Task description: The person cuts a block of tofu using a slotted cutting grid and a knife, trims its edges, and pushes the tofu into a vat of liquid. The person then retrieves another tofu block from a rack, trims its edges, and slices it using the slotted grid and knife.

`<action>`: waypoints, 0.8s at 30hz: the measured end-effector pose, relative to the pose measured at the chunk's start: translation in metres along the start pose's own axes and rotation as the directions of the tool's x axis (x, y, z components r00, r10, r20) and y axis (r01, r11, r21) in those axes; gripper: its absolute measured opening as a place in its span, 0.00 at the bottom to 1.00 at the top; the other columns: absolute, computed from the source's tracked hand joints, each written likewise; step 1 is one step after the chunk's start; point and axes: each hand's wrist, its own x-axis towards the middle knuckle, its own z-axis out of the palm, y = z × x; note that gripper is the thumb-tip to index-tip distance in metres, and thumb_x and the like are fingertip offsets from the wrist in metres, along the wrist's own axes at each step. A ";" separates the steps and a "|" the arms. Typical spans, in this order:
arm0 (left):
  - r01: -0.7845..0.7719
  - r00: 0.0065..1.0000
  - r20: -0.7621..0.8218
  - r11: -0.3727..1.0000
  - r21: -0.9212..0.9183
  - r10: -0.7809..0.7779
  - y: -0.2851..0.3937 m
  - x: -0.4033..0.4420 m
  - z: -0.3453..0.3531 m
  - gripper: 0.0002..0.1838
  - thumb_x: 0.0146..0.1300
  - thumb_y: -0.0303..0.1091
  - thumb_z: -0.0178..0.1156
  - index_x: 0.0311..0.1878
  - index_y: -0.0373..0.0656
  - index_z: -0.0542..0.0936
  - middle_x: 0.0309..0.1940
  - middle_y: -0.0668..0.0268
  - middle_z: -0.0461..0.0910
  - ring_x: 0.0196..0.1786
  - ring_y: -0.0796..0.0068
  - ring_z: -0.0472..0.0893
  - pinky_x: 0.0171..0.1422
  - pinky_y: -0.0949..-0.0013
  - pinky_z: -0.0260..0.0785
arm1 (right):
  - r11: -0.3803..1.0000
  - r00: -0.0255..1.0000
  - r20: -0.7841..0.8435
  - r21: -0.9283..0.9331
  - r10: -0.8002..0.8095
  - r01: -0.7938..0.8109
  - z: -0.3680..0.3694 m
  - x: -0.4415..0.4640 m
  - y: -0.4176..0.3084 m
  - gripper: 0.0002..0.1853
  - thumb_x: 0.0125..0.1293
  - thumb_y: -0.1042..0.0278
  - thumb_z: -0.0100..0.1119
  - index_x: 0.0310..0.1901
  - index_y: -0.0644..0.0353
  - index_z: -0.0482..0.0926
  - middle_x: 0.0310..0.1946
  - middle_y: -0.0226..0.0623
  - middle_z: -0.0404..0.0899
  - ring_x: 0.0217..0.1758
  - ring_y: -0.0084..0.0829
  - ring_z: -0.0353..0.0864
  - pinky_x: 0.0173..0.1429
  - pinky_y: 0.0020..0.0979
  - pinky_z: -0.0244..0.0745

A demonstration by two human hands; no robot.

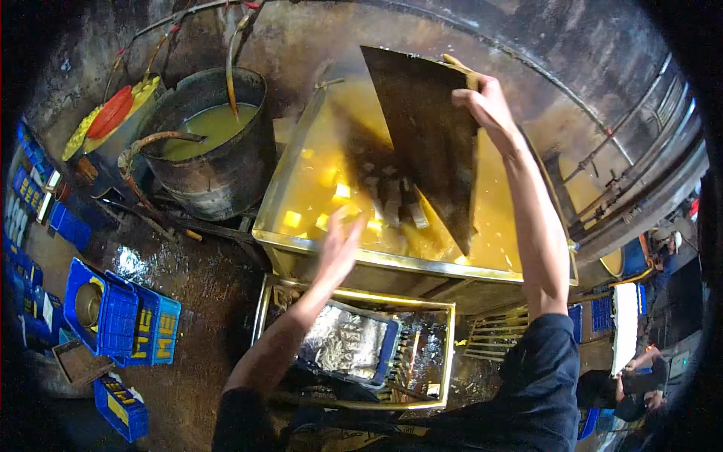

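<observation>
My right hand [486, 98] is closed on the upper edge of a dark flat board [429, 124], holding it upright and tilted over a large metal vat [361, 255]. The board's lower corner reaches down near the vat's front rim. Yellow liquid fills the vat, and several pale, tofu-like blocks [392, 200] float in it, some in the board's shadow. Over the front rim, my left hand [339, 245] hovers near these blocks, its fingers apart and slightly blurred by motion. It appears to hold nothing.
Below the vat, a shallow metal trough [449, 354] holds a blue-rimmed tray [393, 350]. A big round pot [203, 181] of greenish liquid stands left, with wooden-handled tools. Blue crates [154, 324] sit on the wet floor. Another person [629, 392] is at far right.
</observation>
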 end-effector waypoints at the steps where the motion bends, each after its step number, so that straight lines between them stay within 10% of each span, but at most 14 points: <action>1: 0.150 0.977 0.191 0.935 -0.321 -0.091 0.028 0.010 0.026 0.37 0.70 0.57 0.55 0.74 0.45 0.61 0.71 0.52 0.64 0.64 0.54 0.73 0.67 0.51 0.67 | 0.997 0.999 0.048 0.074 -0.019 0.015 -0.021 -0.036 -0.042 0.32 0.48 0.71 0.56 0.61 0.61 0.78 0.35 0.34 0.85 0.36 0.24 0.79 0.47 0.28 0.74; 3: 0.415 0.903 0.394 0.573 -0.707 -0.169 0.066 0.017 0.073 0.41 0.69 0.63 0.52 0.76 0.52 0.55 0.73 0.56 0.61 0.65 0.55 0.72 0.65 0.40 0.66 | 0.978 0.985 0.069 0.149 -0.155 0.144 -0.041 -0.120 -0.108 0.35 0.45 0.73 0.57 0.62 0.58 0.78 0.43 0.35 0.85 0.41 0.27 0.80 0.52 0.30 0.75; 6: 0.469 0.856 0.492 0.166 -0.868 0.157 0.115 -0.039 0.076 0.52 0.63 0.75 0.45 0.78 0.48 0.46 0.73 0.57 0.61 0.66 0.52 0.72 0.67 0.36 0.63 | 0.954 0.956 0.173 -0.141 -0.238 0.263 -0.042 -0.253 -0.174 0.37 0.41 0.73 0.61 0.61 0.53 0.79 0.53 0.41 0.83 0.48 0.37 0.81 0.57 0.33 0.75; 8: -0.323 0.894 0.127 0.813 -0.484 0.430 0.061 -0.092 0.069 0.51 0.62 0.78 0.39 0.74 0.42 0.58 0.66 0.54 0.70 0.62 0.53 0.75 0.66 0.45 0.68 | 0.941 0.912 0.284 -0.079 -0.295 0.329 -0.028 -0.330 -0.195 0.40 0.37 0.70 0.66 0.62 0.46 0.78 0.57 0.36 0.80 0.51 0.42 0.78 0.56 0.37 0.75; 12: 0.384 0.895 0.443 0.423 -0.821 0.047 -0.016 -0.236 0.013 0.49 0.62 0.78 0.40 0.70 0.42 0.62 0.62 0.54 0.73 0.59 0.53 0.76 0.64 0.48 0.70 | 0.859 0.763 0.626 -0.291 -0.162 0.421 0.014 -0.446 -0.252 0.46 0.33 0.59 0.74 0.64 0.31 0.75 0.67 0.19 0.71 0.62 0.37 0.68 0.49 0.43 0.70; 18: 0.454 0.859 0.434 0.014 -0.891 -0.271 -0.050 -0.382 -0.074 0.47 0.63 0.77 0.42 0.65 0.41 0.69 0.57 0.54 0.76 0.56 0.52 0.78 0.60 0.52 0.73 | 0.829 0.718 0.683 -0.319 -0.135 0.459 0.090 -0.579 -0.255 0.46 0.35 0.58 0.76 0.65 0.33 0.75 0.73 0.25 0.63 0.62 0.38 0.66 0.51 0.44 0.63; 21: 0.502 0.821 0.456 0.053 -0.863 -0.343 -0.089 -0.417 -0.083 0.38 0.65 0.72 0.47 0.56 0.43 0.75 0.45 0.59 0.82 0.45 0.62 0.83 0.50 0.55 0.78 | 0.940 0.690 0.658 0.326 -0.301 0.100 0.109 -0.603 -0.174 0.36 0.51 0.60 0.72 0.65 0.48 0.74 0.72 0.41 0.62 0.73 0.51 0.59 0.72 0.54 0.56; 24: 0.487 0.825 0.237 0.433 -0.758 -0.512 -0.118 -0.442 -0.084 0.25 0.63 0.44 0.66 0.59 0.42 0.75 0.49 0.64 0.82 0.48 0.67 0.82 0.54 0.59 0.76 | 0.955 0.984 0.065 -0.259 0.166 -0.144 0.052 -0.568 -0.051 0.26 0.57 0.62 0.67 0.58 0.61 0.77 0.53 0.52 0.79 0.58 0.47 0.77 0.63 0.42 0.71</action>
